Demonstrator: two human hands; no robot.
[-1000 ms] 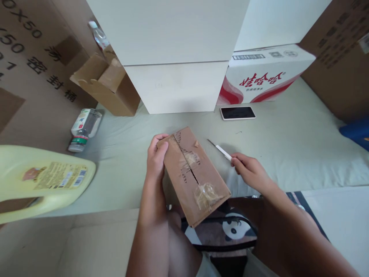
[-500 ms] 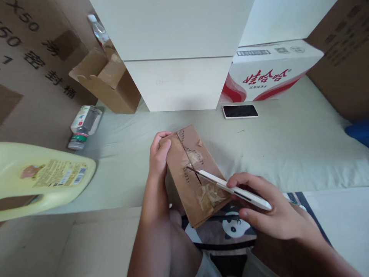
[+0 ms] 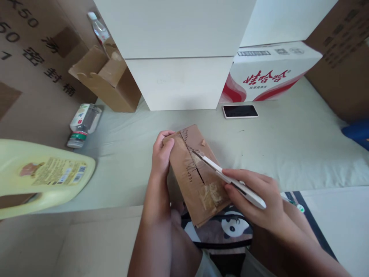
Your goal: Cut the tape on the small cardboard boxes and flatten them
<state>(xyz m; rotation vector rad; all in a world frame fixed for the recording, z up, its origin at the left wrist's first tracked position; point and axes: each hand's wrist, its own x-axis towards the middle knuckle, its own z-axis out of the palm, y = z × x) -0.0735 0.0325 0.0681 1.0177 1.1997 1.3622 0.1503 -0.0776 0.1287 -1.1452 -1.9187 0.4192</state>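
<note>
A brown cardboard box (image 3: 184,165), tilted above my lap, has torn clear tape and a slit along the seam on its upper face. My left hand (image 3: 162,154) grips its far left edge, thumb on top and fingers around the side. In my right hand (image 3: 256,192) is a white utility knife (image 3: 235,182), closed between thumb and fingers. Its dark blade tip is at the seam near the middle of the box; whether it touches the cardboard I cannot tell.
Beyond the box lie a phone (image 3: 240,111) and a white-and-red carton (image 3: 265,75). White panels (image 3: 181,82) rise in the middle. At left are a yellow jug (image 3: 66,165), a clear bottle (image 3: 83,123) and an open cardboard box (image 3: 115,90). Something blue (image 3: 357,132) sits at right.
The knife tip has moved farther up the seam, away from me, and the right hand has shifted slightly left. The box has moved a little to the right with my left hand.
</note>
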